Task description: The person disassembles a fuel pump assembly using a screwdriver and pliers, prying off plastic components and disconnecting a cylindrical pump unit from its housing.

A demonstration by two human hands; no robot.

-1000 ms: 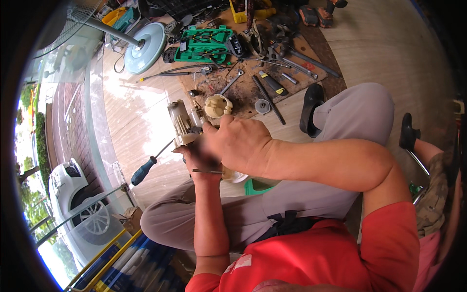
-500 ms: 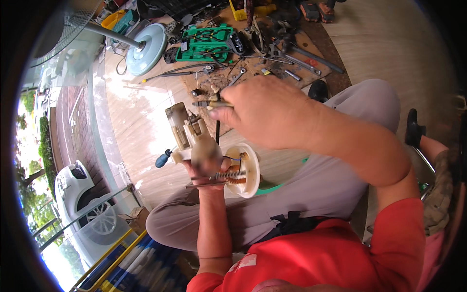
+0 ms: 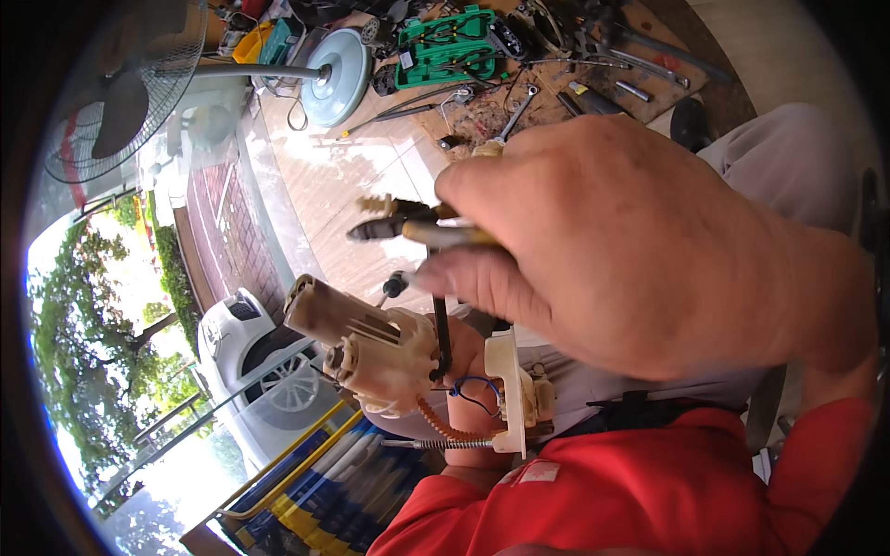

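My left hand grips a cream plastic fuel pump module from behind; its fingers are largely hidden. A ribbed orange-brown hose, dark blue wires and a spring rod run to the module's pale flange. Beyond the module sticks out a dark-handled screwdriver. Closer to the camera, my right hand is closed on pliers, their jaws pointing left. Beside the jaws shows a small pale ribbed fitting. Below the right hand a black tube runs down to the module.
Tools lie on a stained board at the far side, including a green tool case, a wrench and a metal socket. A standing fan is at the far left. A white car stands beyond glass, left.
The module has tilted and now shows its side, with the flange to the right. My right hand with the pliers has come closer to the camera. The whole view has shifted.
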